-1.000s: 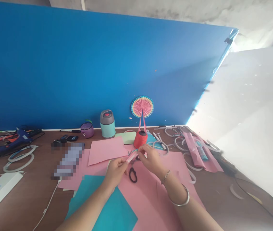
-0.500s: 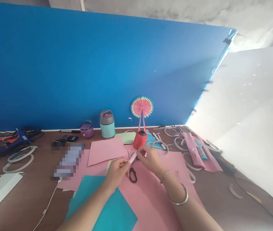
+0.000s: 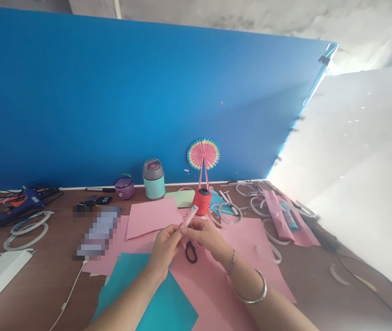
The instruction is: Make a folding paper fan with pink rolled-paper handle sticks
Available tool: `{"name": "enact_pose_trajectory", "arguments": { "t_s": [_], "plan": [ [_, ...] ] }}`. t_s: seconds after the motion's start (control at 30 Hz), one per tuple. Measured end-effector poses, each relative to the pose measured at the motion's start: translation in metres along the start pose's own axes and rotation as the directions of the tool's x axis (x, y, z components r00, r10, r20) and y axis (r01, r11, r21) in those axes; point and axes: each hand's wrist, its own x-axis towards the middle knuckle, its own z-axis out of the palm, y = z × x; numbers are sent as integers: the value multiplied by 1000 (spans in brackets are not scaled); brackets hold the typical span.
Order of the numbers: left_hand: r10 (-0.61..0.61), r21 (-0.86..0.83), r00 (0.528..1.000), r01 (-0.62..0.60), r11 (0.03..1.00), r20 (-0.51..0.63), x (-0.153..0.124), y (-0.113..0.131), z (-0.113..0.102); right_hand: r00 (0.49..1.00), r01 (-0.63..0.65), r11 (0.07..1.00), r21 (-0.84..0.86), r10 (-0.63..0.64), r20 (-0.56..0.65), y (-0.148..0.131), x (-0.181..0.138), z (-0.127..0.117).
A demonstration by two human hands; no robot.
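pink strip (image 3: 189, 217): between the 2 hands, above the pink paper, slanting up and away to a bluish tip near the spool.
left hand (image 3: 164, 246): thumb and index finger pinching the strip's near end.
right hand (image 3: 209, 236): thumb and index finger brought together at the strip, just beside the left fingertips; how firmly they grip, i cannot tell.
right wrist: 1 chain bracelet (image 3: 233, 262) and, further up the arm, 1 silver bangle (image 3: 262, 288).
scissors (image 3: 191, 253): on the pink paper below the hands; 1 black handle loop shows, the rest mostly hidden.
pink paper (image 3: 247, 243): spread flat on the desk (image 3: 56, 234), under both hands.
teal sheet (image 3: 168, 299): over the near left part of the pink paper, partly behind the left forearm.
red spool (image 3: 202, 203): upright, just beyond the strip's tip.
fan (image 3: 203, 155): round, pleated, pink with yellow and blue rims, standing behind the spool against the blue board (image 3: 113, 92).
flask (image 3: 154, 180): mint with a grey lid, upright near the board; purple jar (image 3: 124, 189) to its left.
phone (image 3: 99, 232): blurred, left of the papers, with a white cable (image 3: 65, 301).
far left: blue glue gun (image 3: 32, 198), power strip (image 3: 4, 278).
right side: blue tube (image 3: 290, 218) on folded pink pieces.
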Motion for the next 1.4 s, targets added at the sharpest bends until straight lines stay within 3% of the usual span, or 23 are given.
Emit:
{"name": "enact_pose_trajectory", "arguments": {
  "t_s": [0.13, 0.3, 0.53, 0.8, 0.93, 1.2, 1.27, 1.3, 1.33, 1.4],
  "plan": [
    [-3, -4, 1000, 3, 1000, 17, 0, -2, 3, 996, -21, 978, 209, 39, -81, 4, 1, 6],
    [11, 26, 1000, -11, 1000, 25, 0, -5, 3, 992, -68, 910, 410, 106, -72, 3, 3, 2],
    [19, 22, 994, -21, 1000, 104, -1, -8, 4, 975, -95, 856, 509, 182, -124, 0, 5, -12],
    [32, 1, 989, -32, 999, 141, -1, -11, 4, 964, -103, 796, 597, 227, -136, -2, 6, -11],
    [30, -21, 990, -27, 999, 136, -3, -11, 5, 961, -58, 855, 516, 188, -203, 0, 7, -16],
    [-2, 20, 995, 0, 1000, 105, -2, -8, 4, 952, -2, 996, 89, 29, -305, 3, 9, -23],
    [8, 19, 997, -9, 1000, 71, -1, -8, 4, 876, 103, 985, -139, -156, -456, 4, 7, -22],
    [9, 19, 999, -10, 1000, 43, -1, -8, 3, 802, 187, 941, -283, -312, -509, 3, 5, -20],
    [8, 20, 1000, -8, 1000, 12, 0, -7, 3, 716, 278, 859, -430, -484, -504, 3, 3, -18],
    [6, 28, 999, -5, 1000, -44, 1, -8, 2, 587, 443, 612, -655, -750, -305, 1, -3, -13]
  ]
}}
